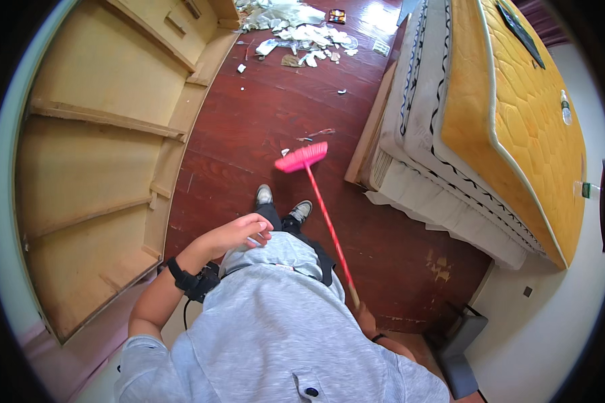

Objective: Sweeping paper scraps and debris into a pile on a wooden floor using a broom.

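My right hand (366,320), low at my right side, grips the end of a broom's red-and-white striped handle (328,225). The pink broom head (302,156) rests on the dark red wood floor (262,111) ahead of my shoes. A small white scrap (285,151) lies right by its bristles, with thin bits of litter (316,135) just beyond. In front of my belly, my left hand (247,230) hangs in the air with fingers loosely curled, holding nothing.
A heap of torn white paper and plastic (307,32) lies at the far end. On the right, stacked mattresses (433,116) carry plastic bottles (565,108). A large wooden frame panel (101,151) stands along the left. A grey chair (459,347) is at the lower right.
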A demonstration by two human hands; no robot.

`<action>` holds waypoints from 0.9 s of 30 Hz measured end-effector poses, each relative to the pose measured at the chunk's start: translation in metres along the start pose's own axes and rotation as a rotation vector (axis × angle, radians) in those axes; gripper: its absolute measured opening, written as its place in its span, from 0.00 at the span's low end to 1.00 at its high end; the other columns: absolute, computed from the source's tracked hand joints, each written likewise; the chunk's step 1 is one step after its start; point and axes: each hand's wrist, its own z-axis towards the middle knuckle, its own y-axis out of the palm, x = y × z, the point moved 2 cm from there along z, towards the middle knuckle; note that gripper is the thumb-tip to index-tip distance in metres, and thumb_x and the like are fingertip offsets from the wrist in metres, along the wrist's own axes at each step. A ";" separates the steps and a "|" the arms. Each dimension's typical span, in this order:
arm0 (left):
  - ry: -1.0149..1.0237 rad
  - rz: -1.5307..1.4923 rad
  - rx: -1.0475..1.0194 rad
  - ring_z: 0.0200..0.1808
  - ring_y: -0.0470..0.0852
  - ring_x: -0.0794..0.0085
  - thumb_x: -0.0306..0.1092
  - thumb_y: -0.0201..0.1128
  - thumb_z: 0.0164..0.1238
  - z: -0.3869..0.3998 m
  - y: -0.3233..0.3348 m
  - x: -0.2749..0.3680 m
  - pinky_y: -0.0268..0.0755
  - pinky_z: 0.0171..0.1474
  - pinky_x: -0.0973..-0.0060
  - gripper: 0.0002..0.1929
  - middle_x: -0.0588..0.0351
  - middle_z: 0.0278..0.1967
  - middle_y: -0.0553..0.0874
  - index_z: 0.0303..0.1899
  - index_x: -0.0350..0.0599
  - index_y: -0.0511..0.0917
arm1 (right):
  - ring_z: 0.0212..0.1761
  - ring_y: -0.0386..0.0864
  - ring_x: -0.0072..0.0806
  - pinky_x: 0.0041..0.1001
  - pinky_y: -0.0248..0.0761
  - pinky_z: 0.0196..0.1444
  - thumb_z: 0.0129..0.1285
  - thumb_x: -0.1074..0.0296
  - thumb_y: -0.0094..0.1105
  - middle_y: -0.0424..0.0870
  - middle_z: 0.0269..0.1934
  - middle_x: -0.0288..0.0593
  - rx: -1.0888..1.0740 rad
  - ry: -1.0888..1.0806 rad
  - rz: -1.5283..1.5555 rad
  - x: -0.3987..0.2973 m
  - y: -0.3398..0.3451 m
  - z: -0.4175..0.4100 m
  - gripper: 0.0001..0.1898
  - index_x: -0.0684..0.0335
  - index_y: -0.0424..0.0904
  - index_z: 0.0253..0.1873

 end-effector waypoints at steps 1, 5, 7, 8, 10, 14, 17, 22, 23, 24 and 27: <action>0.009 -0.006 -0.031 0.49 0.78 0.71 0.44 0.45 0.73 0.005 0.003 0.005 0.69 0.52 0.71 0.16 0.54 0.45 0.78 0.50 0.42 0.71 | 0.40 0.78 0.59 0.50 0.71 0.39 0.67 0.59 0.44 0.78 0.43 0.62 0.014 0.010 0.011 0.008 0.009 -0.011 0.19 0.65 0.61 0.57; 0.046 -0.057 -0.067 0.48 0.78 0.70 0.44 0.44 0.74 0.012 0.008 0.025 0.70 0.52 0.71 0.17 0.53 0.45 0.79 0.51 0.42 0.71 | 0.39 0.78 0.58 0.50 0.71 0.38 0.66 0.60 0.46 0.77 0.43 0.66 -0.009 0.030 0.050 0.017 0.030 -0.021 0.20 0.66 0.60 0.56; 0.046 -0.095 -0.059 0.48 0.78 0.70 0.43 0.44 0.74 0.011 0.007 0.028 0.70 0.52 0.71 0.16 0.53 0.45 0.79 0.51 0.42 0.71 | 0.39 0.78 0.58 0.50 0.71 0.38 0.66 0.60 0.46 0.78 0.40 0.65 0.027 -0.031 0.093 -0.013 0.022 0.000 0.18 0.67 0.61 0.54; 0.043 -0.143 -0.046 0.48 0.78 0.69 0.43 0.44 0.75 0.010 0.005 0.028 0.71 0.52 0.71 0.16 0.53 0.45 0.79 0.51 0.41 0.71 | 0.39 0.78 0.58 0.50 0.71 0.38 0.66 0.60 0.46 0.78 0.40 0.65 0.033 -0.032 0.095 -0.029 0.016 0.008 0.18 0.67 0.61 0.54; 0.067 -0.128 -0.022 0.48 0.78 0.69 0.43 0.44 0.75 0.004 0.001 0.028 0.71 0.52 0.71 0.16 0.53 0.44 0.79 0.51 0.41 0.71 | 0.39 0.78 0.59 0.51 0.71 0.40 0.66 0.60 0.47 0.79 0.37 0.63 0.033 -0.095 0.136 -0.066 -0.004 0.029 0.17 0.65 0.62 0.53; 0.115 -0.189 0.049 0.48 0.78 0.68 0.42 0.44 0.74 -0.004 -0.018 0.031 0.72 0.51 0.70 0.16 0.52 0.44 0.79 0.50 0.41 0.71 | 0.39 0.78 0.59 0.51 0.71 0.41 0.66 0.61 0.47 0.80 0.37 0.61 0.171 -0.184 0.101 -0.112 -0.051 0.094 0.16 0.63 0.62 0.53; 0.124 -0.242 0.111 0.49 0.78 0.68 0.42 0.45 0.74 -0.008 -0.039 0.029 0.72 0.51 0.69 0.16 0.51 0.44 0.79 0.50 0.41 0.71 | 0.40 0.78 0.59 0.51 0.70 0.41 0.66 0.60 0.46 0.80 0.37 0.61 0.099 -0.077 0.017 -0.146 -0.089 0.158 0.15 0.62 0.62 0.51; 0.169 -0.359 0.118 0.49 0.79 0.67 0.42 0.46 0.73 -0.008 -0.086 0.049 0.72 0.51 0.69 0.15 0.52 0.43 0.80 0.49 0.41 0.71 | 0.38 0.78 0.60 0.51 0.71 0.40 0.66 0.60 0.48 0.80 0.34 0.63 0.244 -0.176 -0.042 -0.233 -0.169 0.241 0.13 0.64 0.62 0.46; 0.187 -0.364 0.127 0.49 0.79 0.67 0.42 0.46 0.73 -0.007 -0.098 0.050 0.72 0.51 0.69 0.15 0.52 0.43 0.80 0.49 0.41 0.71 | 0.39 0.78 0.60 0.51 0.71 0.40 0.66 0.60 0.47 0.80 0.34 0.63 0.254 -0.181 -0.053 -0.259 -0.185 0.254 0.13 0.65 0.63 0.46; 0.193 -0.396 0.142 0.48 0.79 0.67 0.42 0.46 0.73 -0.004 -0.112 0.052 0.72 0.51 0.69 0.15 0.52 0.43 0.80 0.49 0.41 0.71 | 0.39 0.79 0.60 0.51 0.71 0.41 0.66 0.59 0.47 0.80 0.36 0.65 0.250 -0.198 -0.061 -0.287 -0.201 0.268 0.14 0.66 0.64 0.46; 0.229 -0.478 0.147 0.48 0.79 0.68 0.41 0.47 0.73 0.012 -0.162 0.056 0.72 0.52 0.70 0.15 0.53 0.43 0.80 0.49 0.41 0.72 | 0.41 0.78 0.60 0.50 0.71 0.42 0.66 0.59 0.47 0.80 0.38 0.65 0.294 -0.219 -0.079 -0.376 -0.238 0.322 0.16 0.67 0.65 0.47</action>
